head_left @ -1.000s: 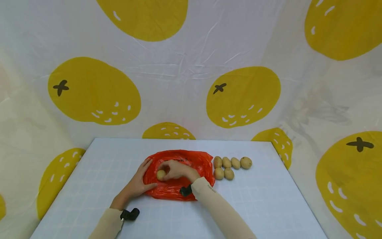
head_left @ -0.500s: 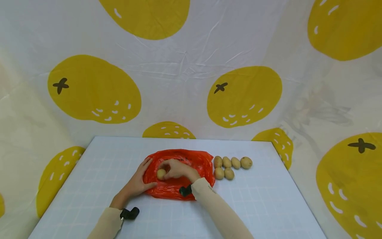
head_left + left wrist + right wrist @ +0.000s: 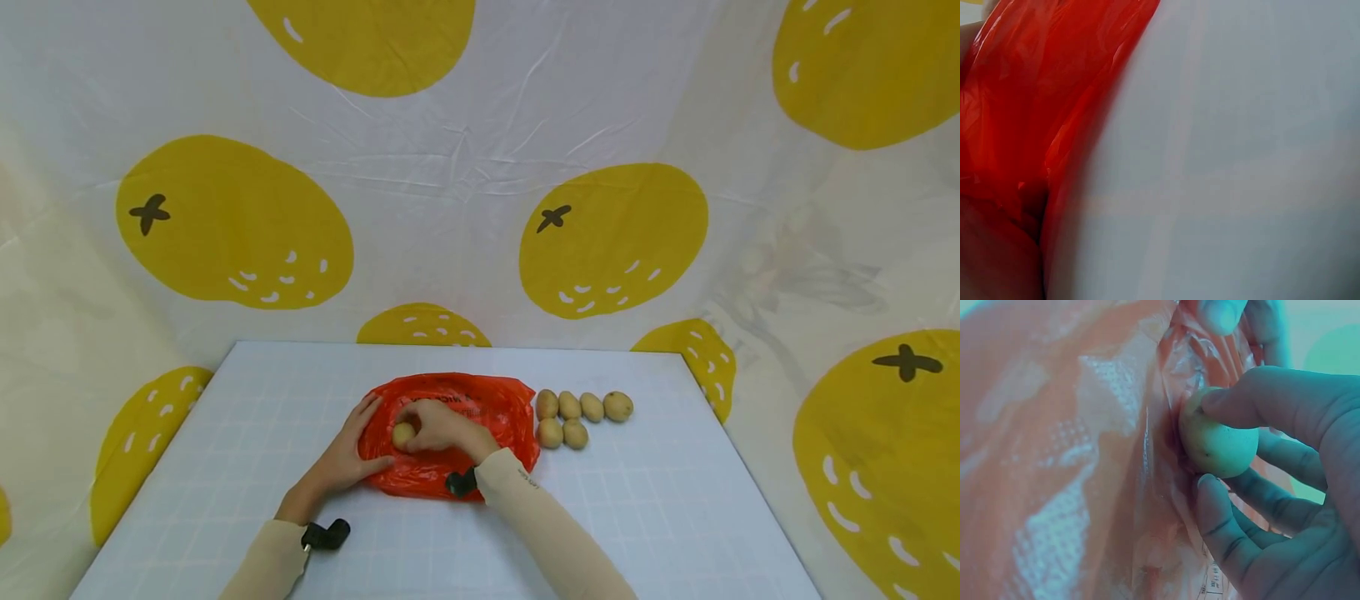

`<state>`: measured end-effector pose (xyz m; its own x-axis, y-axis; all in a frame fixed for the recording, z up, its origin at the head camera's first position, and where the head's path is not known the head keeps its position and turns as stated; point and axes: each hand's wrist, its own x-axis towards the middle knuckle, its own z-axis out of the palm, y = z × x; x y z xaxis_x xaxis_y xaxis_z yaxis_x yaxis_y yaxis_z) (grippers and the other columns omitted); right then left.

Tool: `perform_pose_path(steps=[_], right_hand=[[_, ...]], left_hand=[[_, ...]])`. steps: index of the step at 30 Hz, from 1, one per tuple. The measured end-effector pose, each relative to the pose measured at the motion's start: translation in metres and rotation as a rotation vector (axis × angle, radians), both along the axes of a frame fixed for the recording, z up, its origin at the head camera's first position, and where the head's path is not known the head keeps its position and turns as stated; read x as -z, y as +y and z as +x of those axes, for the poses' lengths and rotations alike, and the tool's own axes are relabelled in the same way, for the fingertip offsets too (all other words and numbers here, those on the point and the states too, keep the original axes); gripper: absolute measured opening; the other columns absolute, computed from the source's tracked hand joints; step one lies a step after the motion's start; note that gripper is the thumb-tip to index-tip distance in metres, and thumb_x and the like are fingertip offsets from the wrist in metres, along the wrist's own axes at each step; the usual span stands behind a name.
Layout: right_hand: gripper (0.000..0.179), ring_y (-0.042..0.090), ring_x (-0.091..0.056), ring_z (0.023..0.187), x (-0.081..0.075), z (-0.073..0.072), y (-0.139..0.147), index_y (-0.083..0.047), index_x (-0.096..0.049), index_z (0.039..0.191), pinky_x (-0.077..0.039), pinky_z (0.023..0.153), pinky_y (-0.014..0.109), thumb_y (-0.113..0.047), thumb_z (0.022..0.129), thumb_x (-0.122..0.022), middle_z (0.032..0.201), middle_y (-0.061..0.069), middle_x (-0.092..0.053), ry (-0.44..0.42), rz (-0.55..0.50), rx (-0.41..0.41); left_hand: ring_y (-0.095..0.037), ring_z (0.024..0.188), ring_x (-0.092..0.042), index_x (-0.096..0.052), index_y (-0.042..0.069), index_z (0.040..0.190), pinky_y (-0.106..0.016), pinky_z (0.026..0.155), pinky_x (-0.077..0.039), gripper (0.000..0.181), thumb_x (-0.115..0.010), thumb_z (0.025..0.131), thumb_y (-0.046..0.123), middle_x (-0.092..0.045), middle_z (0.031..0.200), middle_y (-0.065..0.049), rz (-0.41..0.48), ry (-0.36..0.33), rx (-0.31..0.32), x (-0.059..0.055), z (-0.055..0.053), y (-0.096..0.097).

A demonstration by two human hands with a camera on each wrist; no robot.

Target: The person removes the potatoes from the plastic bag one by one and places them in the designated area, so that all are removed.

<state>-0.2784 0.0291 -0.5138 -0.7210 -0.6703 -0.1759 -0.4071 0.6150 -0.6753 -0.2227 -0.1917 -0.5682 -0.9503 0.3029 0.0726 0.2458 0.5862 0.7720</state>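
Note:
A red plastic bag [image 3: 491, 412] lies on the table, creased, with dark print on it. My right hand [image 3: 441, 427] holds a small round potato [image 3: 402, 436] over the bag's left part. In the right wrist view the potato [image 3: 1219, 440] sits between the thumb and the fingers, right against the red plastic. My left hand [image 3: 345, 450] rests spread at the bag's left edge, thumb stretched over the near side and fingers along the far side. Most of the left hand is hidden in the left wrist view, where the bag [image 3: 1054, 75] fills the left.
Just right of the bag several potatoes [image 3: 575, 434] lie in two rows on the white checked table [image 3: 660, 500]. Behind the table hangs a pale cloth [image 3: 435, 225] printed with large yellow fruit. Each wrist carries a small black camera [image 3: 327, 535].
Both hands keep nearly the same pose. The right hand and its potato have shifted very slightly left over the bag; the potatoes at the right have stayed put.

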Motion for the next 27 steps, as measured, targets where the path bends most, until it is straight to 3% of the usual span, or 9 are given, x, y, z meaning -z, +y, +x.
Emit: perform_pose_path(steps=[9, 20, 27], right_hand=[[0.039, 0.008, -0.057, 0.093, -0.001, 0.003, 0.002, -0.012, -0.068, 0.126, -0.053, 0.080, 0.018, -0.013, 0.089, -0.080, 0.111, -0.006, -0.066, -0.003, -0.037, -0.009], [0.038, 0.010, -0.057, 0.098, -0.004, 0.010, 0.011, -0.018, -0.069, 0.126, -0.055, 0.080, 0.021, -0.014, 0.090, -0.078, 0.116, -0.008, -0.066, -0.016, -0.124, 0.038], [0.044, 0.012, -0.059, 0.107, -0.006, 0.017, 0.018, -0.016, -0.065, 0.130, -0.055, 0.087, 0.022, -0.011, 0.088, -0.078, 0.125, -0.006, -0.065, -0.018, -0.213, 0.081]], left_hand=[[-0.049, 0.154, -0.017, -0.019, 0.011, 0.165, -0.076, 0.112, -0.030, 0.109, -0.082, 0.082, 0.043, -0.012, 0.172, -0.017, 0.005, 0.012, 0.005, -0.001, 0.001, 0.000], [-0.049, 0.154, -0.017, -0.019, 0.010, 0.165, -0.077, 0.113, -0.028, 0.109, -0.083, 0.082, 0.040, -0.012, 0.171, -0.018, 0.009, 0.011, -0.004, -0.001, 0.002, 0.000], [-0.050, 0.154, -0.017, -0.020, 0.009, 0.165, -0.078, 0.112, -0.026, 0.108, -0.083, 0.082, 0.038, -0.013, 0.171, -0.019, 0.023, 0.023, 0.005, -0.001, 0.002, 0.000]])
